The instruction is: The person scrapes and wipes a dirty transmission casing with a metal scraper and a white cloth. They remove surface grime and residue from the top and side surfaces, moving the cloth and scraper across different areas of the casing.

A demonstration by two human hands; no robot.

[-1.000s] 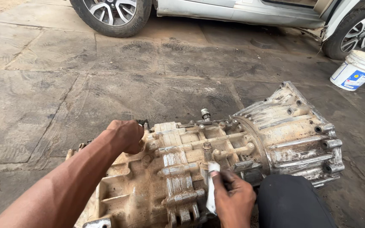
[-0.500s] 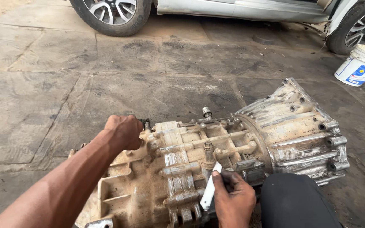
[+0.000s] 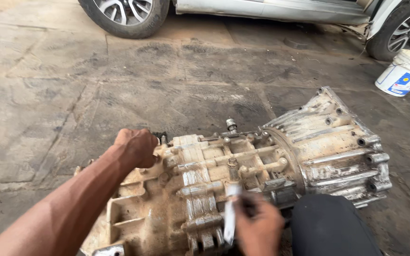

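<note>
The right hand has slid a bit lower and looks blurry now. The left hand has stayed put. The big dirty gearbox lies on the concrete floor. The right hand's fingers are curled around a thin white tool, held against the gearbox's near side. The left arm reaches out, its hand curled into a fist on the gearbox's far edge. A white bucket stands well apart, near a car wheel.

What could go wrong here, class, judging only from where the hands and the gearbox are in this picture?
The gearbox lies on its side on bare concrete with no visible blocks, so it might roll while the left hand pushes on its top edge. The right hand grips a thin pale tool against the greasy casing; it could slip and scrape knuckles on the ribs. The knee rests close against the casing and could get pinched.
</note>
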